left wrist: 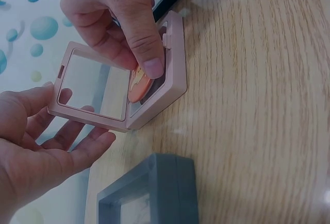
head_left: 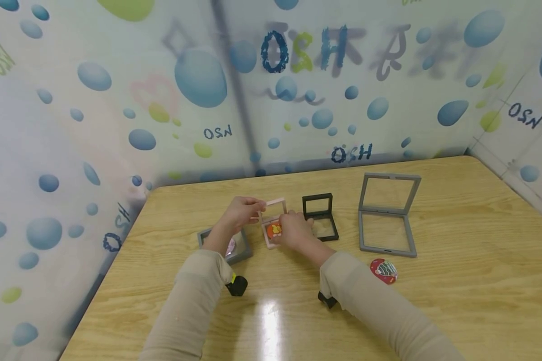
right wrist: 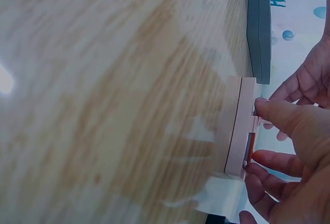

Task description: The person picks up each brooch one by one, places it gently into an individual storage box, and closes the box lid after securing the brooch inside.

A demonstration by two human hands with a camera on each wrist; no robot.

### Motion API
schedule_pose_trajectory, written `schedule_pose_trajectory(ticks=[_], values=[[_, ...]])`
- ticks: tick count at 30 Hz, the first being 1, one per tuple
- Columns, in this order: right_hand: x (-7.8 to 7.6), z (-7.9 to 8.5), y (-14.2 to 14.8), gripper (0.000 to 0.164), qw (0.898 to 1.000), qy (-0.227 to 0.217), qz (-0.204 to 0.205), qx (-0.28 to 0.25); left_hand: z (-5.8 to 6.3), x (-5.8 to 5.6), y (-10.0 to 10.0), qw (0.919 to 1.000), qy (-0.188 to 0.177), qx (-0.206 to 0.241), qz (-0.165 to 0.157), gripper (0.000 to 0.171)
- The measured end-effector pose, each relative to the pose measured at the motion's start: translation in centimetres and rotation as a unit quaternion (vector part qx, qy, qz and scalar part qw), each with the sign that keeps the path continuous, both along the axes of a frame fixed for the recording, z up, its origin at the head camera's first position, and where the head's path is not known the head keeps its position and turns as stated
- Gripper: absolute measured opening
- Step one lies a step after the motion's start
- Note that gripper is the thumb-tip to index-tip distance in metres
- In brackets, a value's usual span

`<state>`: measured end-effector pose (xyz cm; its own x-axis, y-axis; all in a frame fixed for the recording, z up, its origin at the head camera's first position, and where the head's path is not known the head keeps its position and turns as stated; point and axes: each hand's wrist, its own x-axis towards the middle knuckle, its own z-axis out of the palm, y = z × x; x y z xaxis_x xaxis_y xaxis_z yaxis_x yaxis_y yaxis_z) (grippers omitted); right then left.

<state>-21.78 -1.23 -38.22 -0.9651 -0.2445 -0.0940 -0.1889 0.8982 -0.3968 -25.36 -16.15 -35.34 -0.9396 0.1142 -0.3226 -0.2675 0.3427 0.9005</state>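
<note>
A small pink display frame (left wrist: pixel 178 62) stands hinged wide apart on the wooden table, its clear-windowed lid tilted up. My left hand (head_left: pixel 239 215) pinches the lid's outer edge, thumb in front and fingers behind, as the left wrist view shows. My right hand (head_left: pixel 296 231) reaches over the lower half, where its thumb and fingertips pinch a round orange-red badge (left wrist: pixel 138 87) with a yellow figure. The badge sits slightly tilted inside the pink rim. From the right wrist, only a thin red edge of it shows between the fingers.
Left of the pink frame lies a closed grey frame (head_left: pixel 240 258) with a round pinkish piece inside. On the right stand an opened black frame (head_left: pixel 330 237) and a larger opened grey frame (head_left: pixel 361 233). A red round badge (head_left: pixel 384 271) lies nearer, beside my right sleeve. A patterned curtain (head_left: pixel 271 110) backs the table.
</note>
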Motion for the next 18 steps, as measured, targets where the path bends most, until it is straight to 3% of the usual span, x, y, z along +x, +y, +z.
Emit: schedule_pose_trajectory(ticks=[9, 18], values=[[0.1, 0.0, 0.1, 0.032, 1.0, 0.002, 0.001, 0.001, 0.0, -0.1, 0.0, 1.0, -0.003, -0.002, 0.001, 0.029], [0.5, 0.5, 1.1, 0.048, 1.0, 0.003, -0.023, 0.004, 0.1, 0.1, 0.0, 0.9999, -0.008, 0.002, -0.008, 0.03]])
